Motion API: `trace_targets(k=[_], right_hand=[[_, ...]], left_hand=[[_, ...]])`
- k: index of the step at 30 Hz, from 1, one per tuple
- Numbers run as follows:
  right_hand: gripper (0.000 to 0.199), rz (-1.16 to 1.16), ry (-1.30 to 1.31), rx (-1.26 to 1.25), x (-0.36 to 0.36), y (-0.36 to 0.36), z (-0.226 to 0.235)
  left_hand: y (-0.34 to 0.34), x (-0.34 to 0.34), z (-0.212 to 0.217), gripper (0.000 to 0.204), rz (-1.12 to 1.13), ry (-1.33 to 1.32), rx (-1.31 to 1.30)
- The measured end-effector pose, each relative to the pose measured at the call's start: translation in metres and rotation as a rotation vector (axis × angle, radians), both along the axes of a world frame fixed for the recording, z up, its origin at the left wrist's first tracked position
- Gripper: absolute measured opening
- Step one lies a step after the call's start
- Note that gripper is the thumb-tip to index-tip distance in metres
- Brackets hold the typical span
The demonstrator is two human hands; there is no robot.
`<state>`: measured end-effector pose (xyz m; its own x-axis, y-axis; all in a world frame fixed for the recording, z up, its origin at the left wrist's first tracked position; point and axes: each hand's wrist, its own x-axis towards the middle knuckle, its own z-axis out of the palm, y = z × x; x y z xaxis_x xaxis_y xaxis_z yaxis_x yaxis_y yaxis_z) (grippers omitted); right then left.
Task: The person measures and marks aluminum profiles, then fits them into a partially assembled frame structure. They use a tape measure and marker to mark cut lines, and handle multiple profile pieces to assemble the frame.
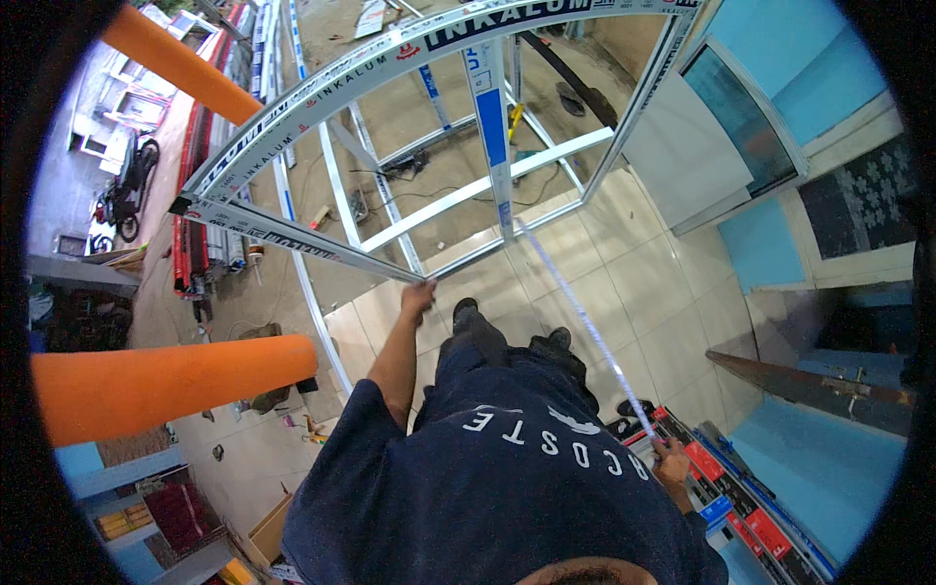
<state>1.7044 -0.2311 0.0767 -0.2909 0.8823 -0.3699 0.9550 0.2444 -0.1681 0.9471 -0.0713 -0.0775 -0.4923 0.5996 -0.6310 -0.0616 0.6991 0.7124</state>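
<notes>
An arched aluminium frame [356, 96], with printed protective film on its bars, stands upright before me. My left hand [417, 302] is closed at the frame's lower near corner; the fingertips are partly hidden. Off to my right side, my right hand [671, 460] grips the near end of a long thin strip [585, 317], pale with blue-violet marks. The strip slants away over the tiles, its far end close to the foot of the frame's blue-and-white middle bar [492, 136]. Whether that end touches the bar I cannot tell.
More aluminium bars [336, 185] lie joined on the ground beyond the frame. Two orange pillars, one near [175, 385] and one far [180, 63], rise at left. A motorcycle [127, 185] stands far left. Red and black long boxes [741, 497] are at right, below a door [790, 375].
</notes>
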Motion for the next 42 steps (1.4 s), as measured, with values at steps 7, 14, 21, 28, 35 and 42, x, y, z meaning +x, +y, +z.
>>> trace_targets(k=[7,14,21,28,35,42], right_hand=[[0.045,-0.042,0.029,0.039,0.029,0.106,-0.031],[0.039,-0.002,0.23,0.133,-0.121,0.254,-0.09],[0.037,0.089,0.225,0.029,-0.319,0.373,-0.066],[0.035,0.138,0.189,0.053,-0.429,0.439,-0.038],[0.038,0.173,0.124,0.025,-0.479,0.482,-0.048],[0.035,0.192,0.271,-0.016,-0.488,0.508,-0.075]], left_hand=[[-0.157,0.093,0.015,0.027,0.026,-0.058,-0.484],[-0.215,0.119,-0.017,0.022,-0.056,-0.106,-0.497],[-0.147,0.136,-0.024,0.03,0.377,-0.154,-0.292],[-0.133,0.143,-0.022,0.049,0.625,-0.22,-0.101],[-0.251,0.181,-0.05,0.012,0.961,-0.42,-0.229],[-0.287,0.221,-0.023,0.022,-0.119,0.278,-0.521]])
